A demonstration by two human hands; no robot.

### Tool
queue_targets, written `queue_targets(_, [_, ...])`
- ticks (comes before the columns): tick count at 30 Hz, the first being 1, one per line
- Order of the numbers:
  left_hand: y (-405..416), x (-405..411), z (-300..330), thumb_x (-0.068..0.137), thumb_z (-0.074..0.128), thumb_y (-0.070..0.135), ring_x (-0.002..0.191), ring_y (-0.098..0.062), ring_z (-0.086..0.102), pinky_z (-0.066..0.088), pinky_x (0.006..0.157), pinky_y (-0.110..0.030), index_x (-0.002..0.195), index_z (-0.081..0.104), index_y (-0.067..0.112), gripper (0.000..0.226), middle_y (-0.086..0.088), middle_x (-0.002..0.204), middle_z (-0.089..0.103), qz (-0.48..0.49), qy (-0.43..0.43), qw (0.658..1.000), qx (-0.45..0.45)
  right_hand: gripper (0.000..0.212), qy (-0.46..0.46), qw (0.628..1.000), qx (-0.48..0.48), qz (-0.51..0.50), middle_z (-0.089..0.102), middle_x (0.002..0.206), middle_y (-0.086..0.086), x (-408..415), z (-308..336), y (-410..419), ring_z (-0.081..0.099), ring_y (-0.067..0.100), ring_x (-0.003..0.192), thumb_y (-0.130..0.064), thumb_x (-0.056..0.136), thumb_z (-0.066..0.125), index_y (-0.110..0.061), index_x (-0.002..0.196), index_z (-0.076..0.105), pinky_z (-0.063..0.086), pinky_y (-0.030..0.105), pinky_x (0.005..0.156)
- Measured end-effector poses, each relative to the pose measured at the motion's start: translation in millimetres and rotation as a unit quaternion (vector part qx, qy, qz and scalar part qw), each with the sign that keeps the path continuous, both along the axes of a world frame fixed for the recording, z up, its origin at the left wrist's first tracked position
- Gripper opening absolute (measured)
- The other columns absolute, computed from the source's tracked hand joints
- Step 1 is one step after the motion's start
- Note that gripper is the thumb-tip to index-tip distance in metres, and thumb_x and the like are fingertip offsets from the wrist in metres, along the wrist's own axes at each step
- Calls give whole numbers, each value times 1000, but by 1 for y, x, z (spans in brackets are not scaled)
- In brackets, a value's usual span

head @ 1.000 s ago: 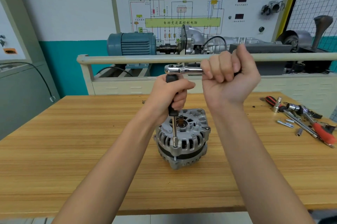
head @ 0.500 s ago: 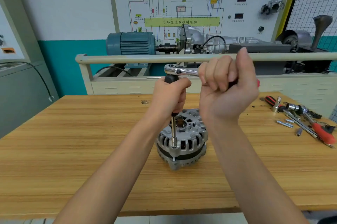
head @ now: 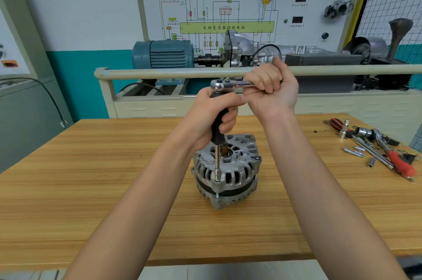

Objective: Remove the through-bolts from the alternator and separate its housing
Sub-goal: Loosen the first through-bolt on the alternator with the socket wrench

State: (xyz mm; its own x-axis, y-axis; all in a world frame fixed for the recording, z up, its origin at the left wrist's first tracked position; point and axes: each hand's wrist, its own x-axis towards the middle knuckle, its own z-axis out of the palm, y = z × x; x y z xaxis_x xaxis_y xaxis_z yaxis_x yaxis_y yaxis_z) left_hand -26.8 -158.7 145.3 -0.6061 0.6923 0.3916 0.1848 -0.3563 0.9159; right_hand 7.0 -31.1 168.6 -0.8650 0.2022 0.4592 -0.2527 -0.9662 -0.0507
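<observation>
Silver ribbed alternator (head: 226, 170) stands upright on the wooden table (head: 91, 188); left hand (head: 214, 117) grips the black extension handle (head: 218, 129), right hand (head: 271, 92) grips the chrome ratchet (head: 225, 85). Loosening step, I think; next, swing and keep the socket (head: 217, 174) seated

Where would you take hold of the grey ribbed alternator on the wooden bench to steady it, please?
Grip the grey ribbed alternator around its round finned body, fingers wrapping the dark middle band, coming from the right side. It stands upright with its shaft up, and the chrome socket extension and left hand crowd the top and front-left, so the right flank looks the freest.
</observation>
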Motion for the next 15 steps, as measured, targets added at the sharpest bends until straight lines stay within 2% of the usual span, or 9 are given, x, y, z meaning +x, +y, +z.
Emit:
queue_targets(3, [2, -3, 2, 85, 57, 8, 26, -6, 20, 18, 34, -13, 44, 34, 20, 49, 6, 35, 27, -18, -33, 999, -1, 59, -12, 999, -3, -52, 24, 33, -5, 2, 0, -4, 22, 10, 27, -19, 99, 34, -16, 40, 32, 22, 19, 36])
queue_targets(6, [4, -3, 1, 91, 51, 1, 27, -7, 17, 16, 34, -13, 40, 35, 24, 58, 7, 35, 25, 39, -46, 998, 12, 57, 25, 979, 72, -187, 26, 35, -6, 15, -3, -19, 23, 9, 32, -16, 99, 33, -17, 41, 36, 25, 21, 40])
queue_targets(8, [6, -1, 1, 90, 51, -3, 28, -7, 16, 15, 36, -13, 42, 37, 25, 57, 7, 36, 25, 96, -44, 994, 19, 50, 95, 935, 146, -309, 29, 37, -5, 24, -7, -35, 24, 10, 35, -11, 97, 34, -16, 47, 37, 25, 25, 43])
queue_targets(10, [9, 1, 0, 87, 49, -7, 30, -8, 16, 15, 36, -14, 47, 35, 22, 51, 7, 37, 25, 144, -42, 988, 24, 36, 157, 870, 194, -425, 32, 40, -5, 30, -11, -52, 25, 11, 36, -4, 93, 32, -18, 61, 40, 22, 29, 44])
queue_targets(12, [10, 3, -1, 83, 47, -9, 32, -8, 17, 16, 36, -15, 49, 34, 21, 48, 8, 37, 26, 167, -39, 985, 24, 31, 183, 827, 214, -487, 34, 42, -6, 32, -13, -63, 26, 11, 37, 2, 91, 29, -18, 70, 40, 21, 31, 44])
queue_targets(13, [10, 3, -1, 83, 48, -9, 32, -8, 17, 16, 36, -15, 50, 34, 20, 46, 8, 38, 27, 170, -34, 985, 22, 31, 186, 822, 215, -494, 35, 42, -6, 33, -13, -63, 27, 10, 37, 2, 91, 29, -17, 70, 41, 21, 30, 44])
queue_targets(15, [9, 3, -1, 84, 52, -8, 33, -9, 18, 16, 37, -16, 55, 36, 18, 42, 7, 38, 28, 160, -21, 987, 13, 36, 180, 848, 202, -455, 33, 39, -5, 32, -12, -55, 26, 9, 36, -3, 91, 31, -18, 61, 41, 23, 27, 44])
